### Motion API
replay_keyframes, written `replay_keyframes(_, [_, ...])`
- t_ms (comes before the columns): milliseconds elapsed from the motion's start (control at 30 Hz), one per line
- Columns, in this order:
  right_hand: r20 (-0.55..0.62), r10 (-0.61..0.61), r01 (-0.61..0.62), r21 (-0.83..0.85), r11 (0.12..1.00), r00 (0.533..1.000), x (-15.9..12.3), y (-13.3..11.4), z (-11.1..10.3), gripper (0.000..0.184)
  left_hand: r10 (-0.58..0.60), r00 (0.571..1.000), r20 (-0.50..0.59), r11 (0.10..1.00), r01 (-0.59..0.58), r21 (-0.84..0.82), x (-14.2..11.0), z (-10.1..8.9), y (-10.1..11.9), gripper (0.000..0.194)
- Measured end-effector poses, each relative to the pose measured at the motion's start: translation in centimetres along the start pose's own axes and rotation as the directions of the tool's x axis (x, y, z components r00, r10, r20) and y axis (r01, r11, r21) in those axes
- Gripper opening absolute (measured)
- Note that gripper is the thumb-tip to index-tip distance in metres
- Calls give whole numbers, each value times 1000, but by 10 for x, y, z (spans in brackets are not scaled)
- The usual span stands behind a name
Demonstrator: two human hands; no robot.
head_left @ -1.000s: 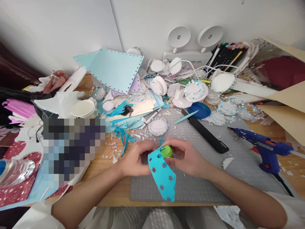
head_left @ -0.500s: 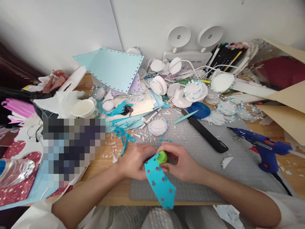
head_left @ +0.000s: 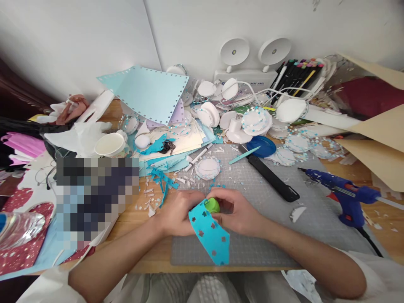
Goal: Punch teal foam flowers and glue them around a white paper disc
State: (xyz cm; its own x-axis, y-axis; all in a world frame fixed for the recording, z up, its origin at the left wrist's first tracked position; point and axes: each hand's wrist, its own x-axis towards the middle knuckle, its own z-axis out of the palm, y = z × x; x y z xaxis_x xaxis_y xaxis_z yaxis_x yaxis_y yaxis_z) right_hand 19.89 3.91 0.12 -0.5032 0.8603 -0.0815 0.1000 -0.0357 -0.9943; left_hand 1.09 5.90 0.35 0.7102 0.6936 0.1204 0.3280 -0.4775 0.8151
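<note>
A strip of bright blue paper (head_left: pixel 210 235) with flower-shaped holes punched through it hangs over the near part of the grey cutting mat (head_left: pixel 259 252). My left hand (head_left: pixel 181 214) is closed on the strip's left edge. Between the thumb and fingers of my right hand (head_left: pixel 238 212) sits a small green craft punch (head_left: pixel 213 205), with the strip's upper end in its mouth. Parts of the punch are covered by the paper and my fingers. Tiny blue punched pieces (head_left: pixel 217 185) lie on the mat just beyond my hands.
A blue hot glue gun (head_left: pixel 347 193) lies at right, near a black-handled cutter (head_left: pixel 274 179). Beyond the hands is a white disc (head_left: pixel 207 168) edged with blue bits. Paper sheets (head_left: pixel 148 94) and more white discs crowd the back. At left stands a paper cup (head_left: pixel 110 144).
The punch and blue strip have shifted slightly left and down with both hands. The strip's hanging end swung lower, then rose again. The camera view has moved a little.
</note>
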Motion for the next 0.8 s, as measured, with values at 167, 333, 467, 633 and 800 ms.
replay_keyframes(167, [48,123,-129,135,982,991,0,-7,-6,37,-105,993,-56,981,94,-172,-2,3,-7,39])
replay_keyframes(333, [70,211,-222,332,917,975,1,-9,-14,37,-264,959,-100,914,216,-343,-3,7,-8,48])
replay_keyframes(467, [45,240,-231,480,846,970,3,-8,-19,34,-370,923,-103,836,283,-470,1,7,-1,53])
replay_keyframes(633, [-56,254,-179,567,804,965,6,-5,-23,36,-384,916,-118,772,248,-585,3,9,-1,50])
replay_keyframes(800, [-129,172,-85,503,860,977,9,-6,-27,21,-425,896,-128,760,276,-589,2,9,-4,47])
